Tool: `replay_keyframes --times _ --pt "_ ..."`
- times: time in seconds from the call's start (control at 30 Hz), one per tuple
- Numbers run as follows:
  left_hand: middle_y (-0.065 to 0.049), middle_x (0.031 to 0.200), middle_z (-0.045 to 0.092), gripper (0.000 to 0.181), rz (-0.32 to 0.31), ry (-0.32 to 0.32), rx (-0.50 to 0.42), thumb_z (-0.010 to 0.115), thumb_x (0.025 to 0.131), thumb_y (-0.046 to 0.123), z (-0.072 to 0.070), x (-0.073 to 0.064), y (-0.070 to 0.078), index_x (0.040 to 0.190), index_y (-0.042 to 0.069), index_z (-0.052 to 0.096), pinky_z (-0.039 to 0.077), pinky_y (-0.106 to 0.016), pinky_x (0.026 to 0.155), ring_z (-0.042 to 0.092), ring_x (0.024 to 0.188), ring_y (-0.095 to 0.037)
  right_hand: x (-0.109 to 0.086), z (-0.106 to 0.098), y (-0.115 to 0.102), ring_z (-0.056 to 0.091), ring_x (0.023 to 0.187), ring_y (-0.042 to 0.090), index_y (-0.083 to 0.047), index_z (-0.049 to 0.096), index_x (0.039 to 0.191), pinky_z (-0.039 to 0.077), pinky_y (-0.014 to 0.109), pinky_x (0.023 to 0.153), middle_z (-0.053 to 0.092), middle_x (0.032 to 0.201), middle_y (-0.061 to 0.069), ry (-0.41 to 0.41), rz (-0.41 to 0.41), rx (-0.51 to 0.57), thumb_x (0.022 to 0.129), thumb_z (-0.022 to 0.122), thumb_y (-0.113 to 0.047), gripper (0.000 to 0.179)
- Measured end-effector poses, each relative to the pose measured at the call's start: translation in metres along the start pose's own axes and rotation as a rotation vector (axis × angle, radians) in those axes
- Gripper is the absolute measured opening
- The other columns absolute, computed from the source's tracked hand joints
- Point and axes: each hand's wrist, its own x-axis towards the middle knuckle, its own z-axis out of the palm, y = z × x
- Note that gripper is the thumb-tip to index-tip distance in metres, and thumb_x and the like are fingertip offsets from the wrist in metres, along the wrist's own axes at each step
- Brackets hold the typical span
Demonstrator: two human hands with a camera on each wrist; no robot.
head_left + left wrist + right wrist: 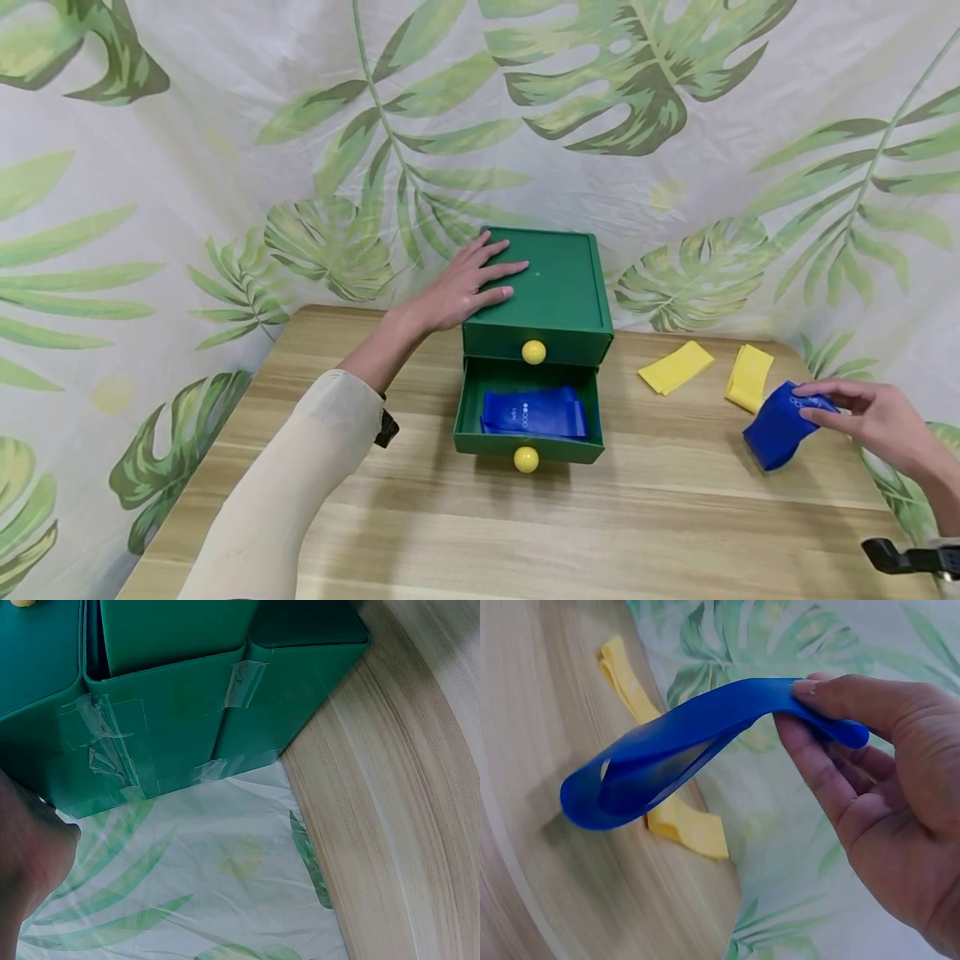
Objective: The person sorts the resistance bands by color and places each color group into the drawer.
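Observation:
A small green drawer cabinet [555, 279] stands at the back of the table, its lower drawer [468, 417] pulled out. My left hand [472, 287] rests on the cabinet's top left edge with fingers spread. Inside that drawer lies a folded blue resistance band [536, 412] printed "Light". At the right, my right hand [873, 417] pinches another blue resistance band [682, 724] between thumb and fingers; its loop hangs over the table. Two yellow resistance bands [675, 367] [690, 829] lie flat between the cabinet and that hand.
Yellow round knobs [533, 352] stick out from both drawer fronts. Clear tape [112, 742] spans the cabinet's seams in the left wrist view. A leaf-print cloth [450, 108] hangs right behind the wooden table [420, 517].

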Motion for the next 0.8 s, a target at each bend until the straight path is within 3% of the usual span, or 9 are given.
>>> replay_keyframes --times 0.43,0.67,0.8 --pt "-0.013 0.177 0.017 0.053 -0.004 -0.003 0.003 0.048 0.113 0.041 0.001 -0.001 -0.001 0.164 0.026 0.045 -0.001 -0.059 0.130 -0.006 0.165 -0.034 0.007 0.007 -0.042 0.061 0.077 0.006 -0.003 0.076 0.120 0.047 0.023 0.058 0.064 0.107 -0.035 0.072 0.008 0.076 0.100 0.077 -0.018 0.025" --pt "-0.013 0.177 0.017 0.054 0.005 0.004 0.002 0.048 0.113 0.042 0.002 0.000 -0.002 0.164 0.026 0.045 0.000 -0.059 0.130 -0.006 0.165 -0.034 0.011 0.012 -0.064 0.064 0.080 0.002 -0.003 0.077 0.120 0.049 0.019 0.063 0.068 0.109 -0.032 0.085 0.031 0.153 0.098 0.079 -0.013 0.024" --pt "-0.013 0.177 0.018 0.053 0.003 0.009 -0.001 0.049 0.112 0.040 0.001 0.000 -0.001 0.163 0.025 0.046 0.000 -0.059 0.130 -0.006 0.165 -0.034 0.013 0.013 -0.075 0.062 0.077 0.004 -0.005 0.078 0.120 0.048 0.018 0.062 0.068 0.111 -0.031 0.085 -0.004 0.169 0.097 0.079 -0.010 0.023"
